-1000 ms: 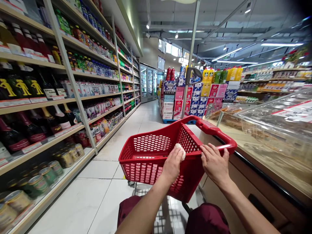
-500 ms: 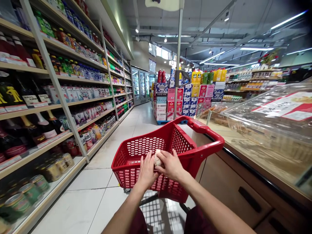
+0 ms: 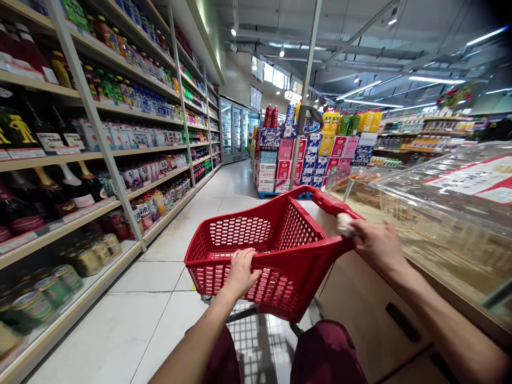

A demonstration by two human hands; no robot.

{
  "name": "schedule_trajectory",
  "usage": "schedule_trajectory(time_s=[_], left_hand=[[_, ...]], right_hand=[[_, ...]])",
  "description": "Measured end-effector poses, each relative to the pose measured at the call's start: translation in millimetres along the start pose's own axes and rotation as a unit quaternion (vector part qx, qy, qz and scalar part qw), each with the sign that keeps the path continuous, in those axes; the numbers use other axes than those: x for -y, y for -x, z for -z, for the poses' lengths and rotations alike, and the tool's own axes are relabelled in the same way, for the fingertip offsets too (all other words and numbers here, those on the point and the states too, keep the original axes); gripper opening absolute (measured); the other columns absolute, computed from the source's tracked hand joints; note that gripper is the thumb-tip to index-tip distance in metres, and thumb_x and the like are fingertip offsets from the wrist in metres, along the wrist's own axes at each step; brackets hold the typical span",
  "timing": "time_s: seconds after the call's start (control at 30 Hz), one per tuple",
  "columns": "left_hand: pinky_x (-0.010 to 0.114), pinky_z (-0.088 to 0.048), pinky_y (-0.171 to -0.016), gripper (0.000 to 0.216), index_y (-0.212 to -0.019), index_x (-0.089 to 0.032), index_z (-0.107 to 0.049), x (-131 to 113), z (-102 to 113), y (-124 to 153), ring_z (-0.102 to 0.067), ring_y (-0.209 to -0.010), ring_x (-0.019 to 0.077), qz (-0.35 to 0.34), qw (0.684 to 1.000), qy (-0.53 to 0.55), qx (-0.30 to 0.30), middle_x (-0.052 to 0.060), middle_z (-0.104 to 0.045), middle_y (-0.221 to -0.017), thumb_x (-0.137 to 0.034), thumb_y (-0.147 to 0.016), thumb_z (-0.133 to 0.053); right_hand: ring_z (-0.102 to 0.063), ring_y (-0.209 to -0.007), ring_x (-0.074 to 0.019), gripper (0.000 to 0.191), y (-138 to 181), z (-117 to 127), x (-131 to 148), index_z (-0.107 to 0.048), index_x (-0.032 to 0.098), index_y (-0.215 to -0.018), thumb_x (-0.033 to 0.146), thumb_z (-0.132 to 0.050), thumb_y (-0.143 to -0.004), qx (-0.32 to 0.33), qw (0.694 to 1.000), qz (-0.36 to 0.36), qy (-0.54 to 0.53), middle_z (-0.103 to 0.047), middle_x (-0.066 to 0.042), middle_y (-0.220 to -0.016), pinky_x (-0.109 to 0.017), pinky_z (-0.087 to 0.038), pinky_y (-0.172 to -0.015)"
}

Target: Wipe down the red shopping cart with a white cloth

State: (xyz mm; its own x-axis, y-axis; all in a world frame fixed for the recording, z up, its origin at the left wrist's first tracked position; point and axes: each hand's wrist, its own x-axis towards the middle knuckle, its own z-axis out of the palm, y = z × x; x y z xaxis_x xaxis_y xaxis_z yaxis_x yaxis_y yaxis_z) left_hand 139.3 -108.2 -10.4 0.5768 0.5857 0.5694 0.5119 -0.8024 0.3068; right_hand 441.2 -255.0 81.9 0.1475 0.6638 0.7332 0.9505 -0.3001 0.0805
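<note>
A red plastic shopping cart basket (image 3: 244, 234) stands in front of me in a store aisle. My left hand (image 3: 241, 272) grips the near rim of the basket, fingers curled over it. My right hand (image 3: 374, 244) is closed on a small white wad (image 3: 344, 224), perhaps a cloth or tissue, pressed against the red handle (image 3: 334, 205) at the cart's right side. The basket looks empty inside.
Shelves (image 3: 104, 160) of bottles, cartons and cans line the left side. A counter with clear lidded food bins (image 3: 448, 208) runs along the right. Stacked boxes and bottles (image 3: 304, 154) stand ahead beside a metal pole (image 3: 306, 96). Fridges (image 3: 236, 130) sit at the aisle's end.
The white wad passed from my left hand to my right hand. The right hand then moved right to the cart handle, while the left hand settled on the basket's near rim.
</note>
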Motion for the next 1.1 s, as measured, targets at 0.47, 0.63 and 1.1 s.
schedule_trajectory(time_s=[0.47, 0.63, 1.1], left_hand=[[0.052, -0.03, -0.097, 0.031, -0.096, -0.019, -0.049, -4.0, -5.3, 4.8, -0.05, -0.106, 0.0261, 0.001, 0.998, -0.056, -0.029, 0.011, -0.057, -0.111, -0.02, -0.067, -0.058], [0.052, -0.03, -0.097, 0.032, -0.098, -0.018, -0.048, -5.7, -6.1, 1.8, -0.049, -0.107, 0.0264, 0.002, 0.999, -0.049, -0.019, 0.012, -0.056, -0.112, -0.021, -0.067, -0.058], [0.047, -0.025, -0.103, 0.04, -0.109, -0.016, -0.047, -13.1, -0.9, 2.4, -0.043, -0.116, 0.0245, 0.011, 0.996, -0.085, 0.034, 0.011, -0.052, -0.12, -0.021, -0.07, -0.052]], right_hand=[[-0.055, -0.101, -0.022, 0.031, 21.6, -10.0, 4.7, -0.059, 0.021, -0.101, 0.023, -0.038, -0.079, -0.083, 0.996, -0.025, -0.012, -0.061, -0.009, -0.111, -0.046, -0.022, -0.095], [-0.05, -0.109, -0.0185, 0.03, 30.3, -17.7, 32.1, -0.059, 0.022, -0.101, 0.021, -0.038, -0.08, -0.049, 0.995, 0.072, -0.045, -0.057, -0.007, -0.117, -0.039, -0.027, -0.095], [-0.048, -0.112, -0.0185, 0.033, 29.7, -19.2, 44.3, -0.058, 0.025, -0.106, 0.016, -0.039, -0.08, -0.046, 0.996, 0.067, -0.024, -0.056, -0.003, -0.119, -0.041, -0.021, -0.099]])
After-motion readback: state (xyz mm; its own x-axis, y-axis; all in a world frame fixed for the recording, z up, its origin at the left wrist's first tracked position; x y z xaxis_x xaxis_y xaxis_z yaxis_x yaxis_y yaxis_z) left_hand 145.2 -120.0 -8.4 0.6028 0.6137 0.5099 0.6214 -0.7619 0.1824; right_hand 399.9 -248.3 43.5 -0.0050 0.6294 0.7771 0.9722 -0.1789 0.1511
